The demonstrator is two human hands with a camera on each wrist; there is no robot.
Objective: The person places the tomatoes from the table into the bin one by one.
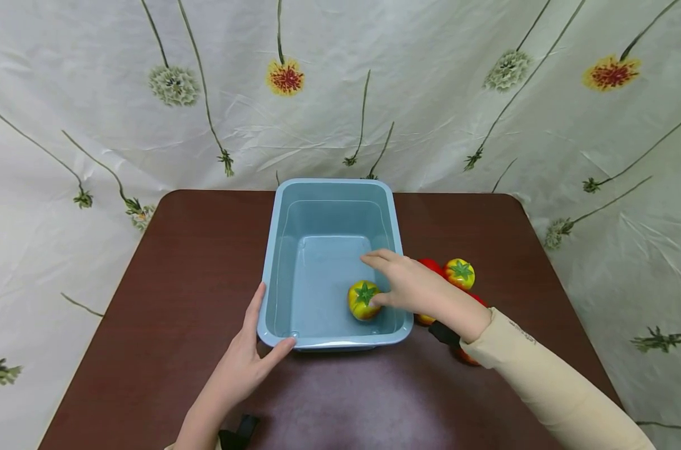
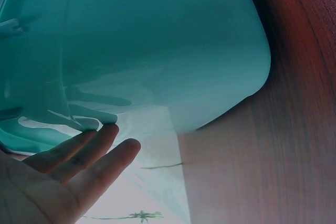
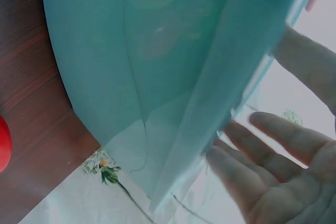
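A light-blue plastic basin (image 1: 323,265) stands on the table, with one yellow-green tomato (image 1: 362,301) with a green star-shaped top lying inside near its front right corner. My left hand (image 1: 242,359) rests at the basin's front left corner, thumb at the front rim and straight fingers along the outside wall, as the left wrist view shows. Reaching over the right rim, my right hand (image 1: 408,281) has its fingers spread, and its thumb overlaps the tomato's right side in the head view. In the right wrist view, the relaxed fingers (image 3: 252,166) appear beside the basin's rim; no grip on the tomato shows.
Right of the basin lie several red and yellow fruits, partly hidden under the right forearm, including a yellow-red tomato (image 1: 460,273). The dark wooden table (image 1: 205,269) has rounded far corners. A white flowered cloth (image 1: 329,112) hangs behind and around it.
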